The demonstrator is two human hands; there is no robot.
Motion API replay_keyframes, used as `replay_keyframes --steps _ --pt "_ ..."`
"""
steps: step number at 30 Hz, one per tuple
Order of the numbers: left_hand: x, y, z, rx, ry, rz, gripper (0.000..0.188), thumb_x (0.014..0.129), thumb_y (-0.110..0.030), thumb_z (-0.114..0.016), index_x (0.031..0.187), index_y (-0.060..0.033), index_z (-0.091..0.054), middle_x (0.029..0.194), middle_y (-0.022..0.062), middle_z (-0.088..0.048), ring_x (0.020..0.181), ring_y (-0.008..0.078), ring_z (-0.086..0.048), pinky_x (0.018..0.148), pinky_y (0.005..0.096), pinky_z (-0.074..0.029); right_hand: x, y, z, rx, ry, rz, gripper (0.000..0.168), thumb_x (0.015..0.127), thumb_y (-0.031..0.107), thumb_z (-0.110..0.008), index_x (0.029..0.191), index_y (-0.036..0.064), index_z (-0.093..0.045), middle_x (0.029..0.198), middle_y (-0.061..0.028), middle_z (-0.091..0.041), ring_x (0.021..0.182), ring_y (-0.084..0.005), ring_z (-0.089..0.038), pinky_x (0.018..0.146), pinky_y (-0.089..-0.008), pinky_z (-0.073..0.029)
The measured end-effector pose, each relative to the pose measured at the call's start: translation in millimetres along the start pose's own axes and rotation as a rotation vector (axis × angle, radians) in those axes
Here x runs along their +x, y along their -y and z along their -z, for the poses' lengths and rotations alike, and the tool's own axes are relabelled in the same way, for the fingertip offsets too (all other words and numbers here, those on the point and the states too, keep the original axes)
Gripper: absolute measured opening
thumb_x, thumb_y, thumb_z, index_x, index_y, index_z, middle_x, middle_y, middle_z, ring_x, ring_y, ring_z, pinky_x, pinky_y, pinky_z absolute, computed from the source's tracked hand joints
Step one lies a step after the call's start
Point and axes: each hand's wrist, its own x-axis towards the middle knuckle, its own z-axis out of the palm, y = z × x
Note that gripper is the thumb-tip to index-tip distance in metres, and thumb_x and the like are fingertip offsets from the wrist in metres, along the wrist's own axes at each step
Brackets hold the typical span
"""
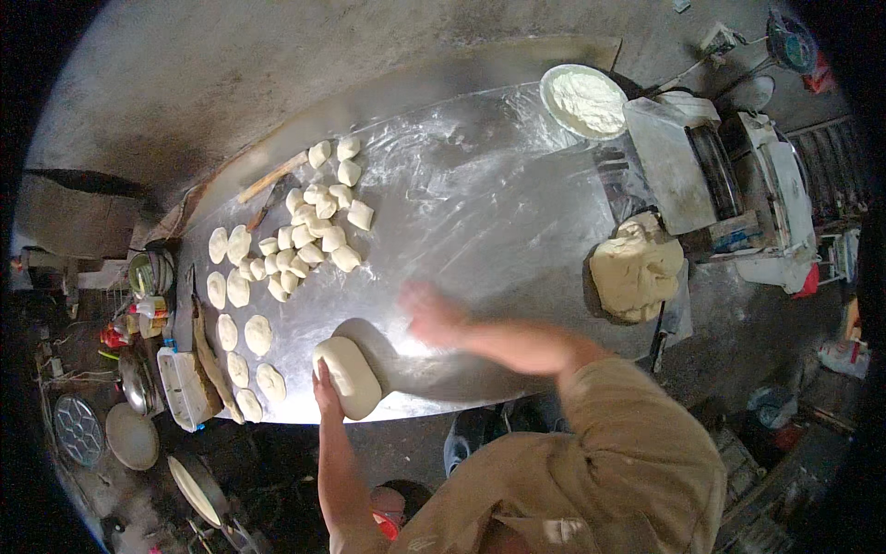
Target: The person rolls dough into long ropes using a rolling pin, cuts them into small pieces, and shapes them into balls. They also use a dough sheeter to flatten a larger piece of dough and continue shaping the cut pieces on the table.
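My left hand [327, 396] holds the left side of a smooth, thick dough block [347, 377] near the table's front edge. Some of its fingers are hidden by the dough. To the right of the block, my right hand [432, 315] is over the metal tabletop [484, 235], blurred by motion, so its finger positions are unclear. Several small cut dough pieces [315, 232] form a cluster at the left of the table. Flattened dough rounds [258, 336] lie in rows along the left end. A large, uneven dough mass [637, 270] sits at the right end.
A bowl of flour [588, 102] stands at the back right, near a metal-topped machine [668, 166]. Wooden rolling pin [272, 177] lies at the back left. A white plastic container [183, 391] and a long wooden stick [213, 367] border the left end.
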Motion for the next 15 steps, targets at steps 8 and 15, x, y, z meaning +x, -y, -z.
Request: replay_keyframes --steps 8,15 --pt "-70.1 -57.6 -95.5 0.179 0.097 0.020 0.072 0.096 -0.056 -0.050 0.146 -0.0057 -0.040 0.138 0.0181 -0.051 0.122 0.0299 -0.052 0.102 0.0428 -0.043 -43.1 43.0 0.8 0.912 0.014 -0.433 0.031 0.093 0.008 -0.054 0.122 0.002 -0.062 0.128 -0.0163 -0.061 0.106 -0.0236 -0.062 0.094 -0.0361 -0.051" --pt "-84.7 -34.1 -193.4 0.061 0.162 0.108 0.069 0.093 -0.051 -0.057 0.145 -0.0094 -0.038 0.124 0.0092 -0.059 0.106 0.0219 -0.055 0.094 0.0327 -0.042 -60.4 -21.3 67.3 1.542 -0.326 -0.798 0.041 0.097 0.036 -0.056 0.124 0.006 -0.062 0.108 -0.0119 -0.068 0.102 -0.0263 -0.063 0.089 -0.0355 -0.049"
